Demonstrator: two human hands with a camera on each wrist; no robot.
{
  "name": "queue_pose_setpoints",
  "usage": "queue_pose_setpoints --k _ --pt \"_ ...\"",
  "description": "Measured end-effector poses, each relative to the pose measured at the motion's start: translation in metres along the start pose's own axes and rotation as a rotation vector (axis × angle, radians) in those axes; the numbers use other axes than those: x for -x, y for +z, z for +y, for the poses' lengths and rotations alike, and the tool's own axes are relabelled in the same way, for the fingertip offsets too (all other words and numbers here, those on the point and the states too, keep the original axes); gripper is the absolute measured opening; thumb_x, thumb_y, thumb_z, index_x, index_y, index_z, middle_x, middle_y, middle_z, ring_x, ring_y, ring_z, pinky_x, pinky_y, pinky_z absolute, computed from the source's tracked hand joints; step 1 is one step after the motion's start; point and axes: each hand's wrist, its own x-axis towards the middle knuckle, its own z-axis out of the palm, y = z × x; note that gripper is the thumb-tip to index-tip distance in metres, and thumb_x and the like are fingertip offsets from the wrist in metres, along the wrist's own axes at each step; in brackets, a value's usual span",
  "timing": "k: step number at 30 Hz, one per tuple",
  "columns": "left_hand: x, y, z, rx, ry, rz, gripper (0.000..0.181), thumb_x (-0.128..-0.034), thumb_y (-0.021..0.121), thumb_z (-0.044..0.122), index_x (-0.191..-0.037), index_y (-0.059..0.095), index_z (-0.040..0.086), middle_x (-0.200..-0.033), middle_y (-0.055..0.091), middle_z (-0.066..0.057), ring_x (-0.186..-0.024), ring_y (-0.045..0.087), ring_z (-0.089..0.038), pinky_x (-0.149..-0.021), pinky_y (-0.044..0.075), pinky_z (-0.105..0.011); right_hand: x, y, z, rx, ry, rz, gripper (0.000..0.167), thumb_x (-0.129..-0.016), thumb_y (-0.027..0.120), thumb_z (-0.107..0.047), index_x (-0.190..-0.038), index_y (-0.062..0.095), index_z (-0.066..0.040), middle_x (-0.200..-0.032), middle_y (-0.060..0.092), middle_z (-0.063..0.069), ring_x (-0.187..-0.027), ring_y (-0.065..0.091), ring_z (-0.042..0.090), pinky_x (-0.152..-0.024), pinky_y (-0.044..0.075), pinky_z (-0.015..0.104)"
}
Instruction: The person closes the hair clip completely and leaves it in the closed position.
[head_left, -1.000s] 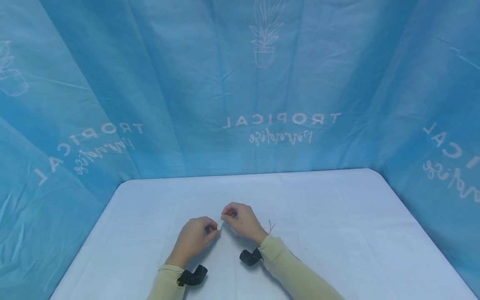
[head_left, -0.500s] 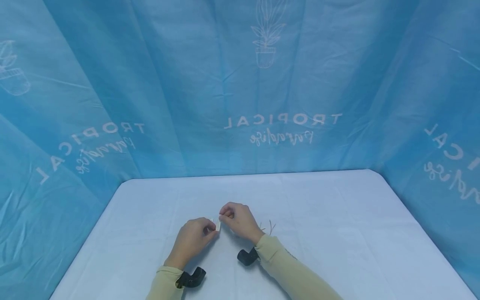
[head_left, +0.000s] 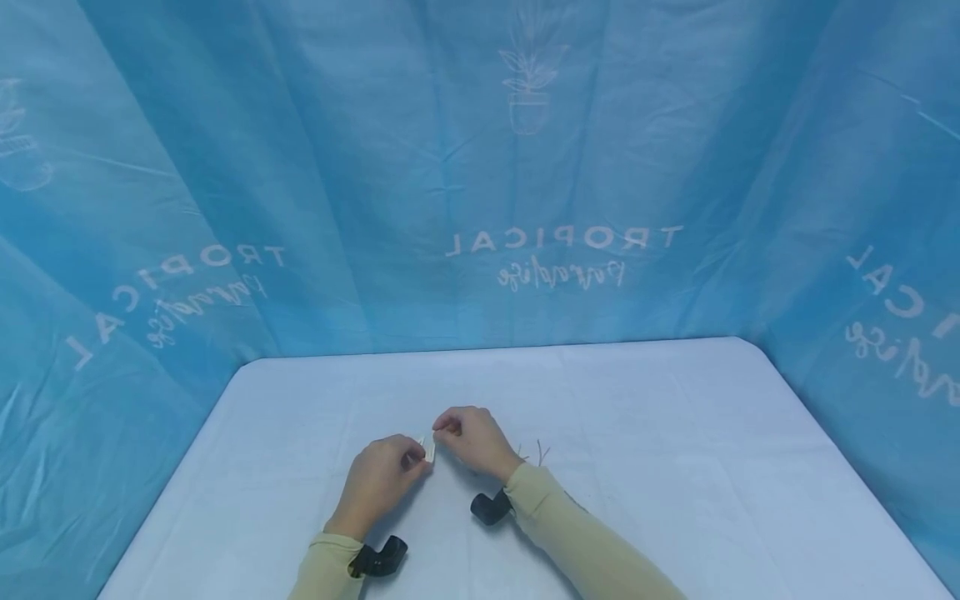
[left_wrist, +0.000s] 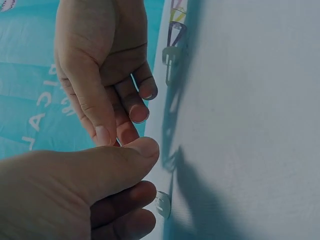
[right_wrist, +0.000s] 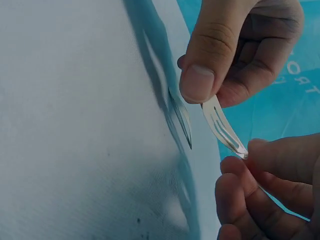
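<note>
A small pale hair clip with long slots spans the gap between both hands in the right wrist view. My left hand pinches its upper end between thumb and forefinger. At its other end, the fingertips of my right hand pinch the tip. The clip is tiny in the head view, a pale sliver beside the left fingertips. Close to the left fingers in the left wrist view is a pale slotted piece; whether they hold it is unclear.
Both hands are over a white-covered table with blue printed curtains around it. Thin twig-like pieces lie beside the right wrist. Farther off are a pale slotted piece and a coloured strip. Black wrist mounts stick out.
Both hands have shifted slightly left, staying close together. The pale clip has turned a little at the left fingertips and shows more of its face.
</note>
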Motion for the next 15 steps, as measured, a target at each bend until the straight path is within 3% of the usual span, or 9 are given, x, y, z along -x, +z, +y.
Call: queue_pose_setpoints --k 9,15 --pt "0.0005 0.0030 -0.0034 -0.028 0.001 0.022 0.017 -0.0782 0.087 0.022 -0.085 0.074 0.015 -0.080 0.068 0.006 -0.067 0.055 -0.005 -0.063 0.049 -0.030 -0.0028 0.0004 -0.0002 0.074 -0.026 -0.043 0.013 -0.095 0.066 -0.016 -0.102 0.076 -0.010 -0.089 0.071 -0.002 -0.080 0.061 0.010 -0.076 0.050 0.028" --pt "-0.0004 0.0036 -0.0034 -0.038 -0.017 0.004 0.018 -0.0780 0.087 0.023 -0.086 0.074 0.014 -0.082 0.067 0.004 -0.066 0.052 -0.006 -0.062 0.047 -0.030 -0.0046 0.0017 0.0006 0.111 -0.033 -0.055 0.014 -0.095 0.067 -0.017 -0.102 0.076 -0.009 -0.093 0.073 0.001 -0.085 0.064 0.013 -0.079 0.052 0.030"
